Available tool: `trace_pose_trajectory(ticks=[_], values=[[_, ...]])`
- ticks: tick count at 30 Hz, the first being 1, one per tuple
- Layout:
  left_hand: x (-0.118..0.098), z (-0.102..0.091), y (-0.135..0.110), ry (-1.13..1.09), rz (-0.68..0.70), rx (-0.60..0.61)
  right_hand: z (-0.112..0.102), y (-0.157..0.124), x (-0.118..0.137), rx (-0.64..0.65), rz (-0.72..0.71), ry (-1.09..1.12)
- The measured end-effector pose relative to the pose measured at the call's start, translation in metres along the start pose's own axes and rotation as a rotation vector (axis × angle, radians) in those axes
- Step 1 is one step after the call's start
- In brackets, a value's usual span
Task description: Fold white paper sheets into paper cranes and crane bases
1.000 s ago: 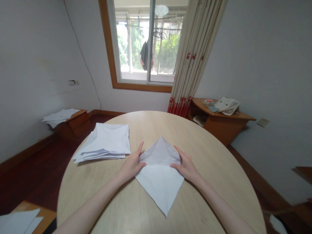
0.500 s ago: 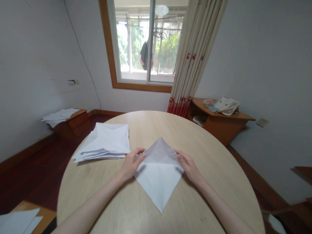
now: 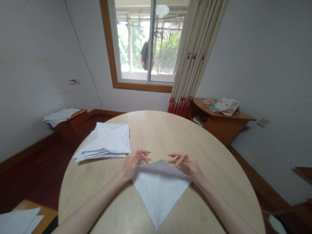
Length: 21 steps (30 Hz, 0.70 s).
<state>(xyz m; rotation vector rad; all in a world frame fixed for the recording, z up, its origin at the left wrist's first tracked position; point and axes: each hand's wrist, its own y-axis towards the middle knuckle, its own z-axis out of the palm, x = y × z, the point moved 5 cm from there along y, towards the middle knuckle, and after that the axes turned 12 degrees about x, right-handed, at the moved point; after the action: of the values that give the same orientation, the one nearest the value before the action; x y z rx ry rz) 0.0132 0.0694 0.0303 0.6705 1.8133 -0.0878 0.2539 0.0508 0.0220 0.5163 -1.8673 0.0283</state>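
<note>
A white sheet of paper [image 3: 159, 191] lies on the round table in front of me, one corner pointing toward me. Its far part is in shadow and looks bent or lifted, with a peak between my hands. At its left corner is my left hand [image 3: 135, 161], fingers stretched inward past the far edge and spread apart. My right hand [image 3: 188, 162] mirrors it at the right corner, its fingers also extended and apart. Both hands seem to touch the side corners, but neither pinches the paper. The thumbs are only partly distinguishable.
A stack of white papers [image 3: 106, 139] sits on the light wooden table [image 3: 151, 130], left of my left hand. More papers lie on a low cabinet [image 3: 75, 118] and at the lower left [image 3: 20, 221]. A corner desk [image 3: 224, 123] with a cloth bag [image 3: 227, 105] stands at the right.
The sheet has come nearer to me, and its far corner is now lower in view. My fingers have left their hold on its sides and stretched inward beyond the far edge.
</note>
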Motion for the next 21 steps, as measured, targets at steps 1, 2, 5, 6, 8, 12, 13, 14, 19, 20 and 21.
trace_pose_trajectory(ticks=[1, 2, 5, 6, 8, 12, 13, 14, 19, 20, 21], values=[[0.0, 0.001, 0.0, -0.006, -0.007, 0.012, 0.002, 0.0, 0.002, 0.024, 0.008, -0.013], [0.0, 0.002, 0.0, -0.014, -0.012, 0.022, 0.005, 0.0, 0.004, 0.05, 0.015, -0.023], [0.004, 0.004, 0.0, -0.028, -0.017, 0.047, 0.014, 0.0, 0.009, 0.144, 0.029, -0.044], [0.006, 0.005, 0.0, -0.028, -0.023, 0.063, 0.017, -0.001, 0.01, 0.176, 0.037, -0.052], [0.009, 0.008, 0.001, -0.019, -0.042, 0.106, 0.023, -0.001, 0.012, 0.235, 0.054, -0.072], [0.008, 0.013, 0.002, 0.08, -0.046, 0.19, 0.033, -0.003, 0.012, 0.316, 0.081, -0.117], [0.007, 0.014, 0.002, 0.119, -0.043, 0.213, 0.034, -0.004, 0.011, 0.33, 0.085, -0.132], [0.006, 0.016, 0.001, 0.154, -0.046, 0.241, 0.036, -0.004, 0.01, 0.342, 0.09, -0.154], [0.007, 0.024, -0.001, 0.257, -0.098, 0.363, 0.044, -0.006, 0.004, 0.399, 0.161, -0.305], [0.008, 0.025, -0.001, 0.268, -0.105, 0.375, 0.045, -0.006, 0.003, 0.41, 0.174, -0.324], [0.009, 0.026, -0.001, 0.279, -0.113, 0.386, 0.047, -0.007, 0.003, 0.419, 0.184, -0.34]])
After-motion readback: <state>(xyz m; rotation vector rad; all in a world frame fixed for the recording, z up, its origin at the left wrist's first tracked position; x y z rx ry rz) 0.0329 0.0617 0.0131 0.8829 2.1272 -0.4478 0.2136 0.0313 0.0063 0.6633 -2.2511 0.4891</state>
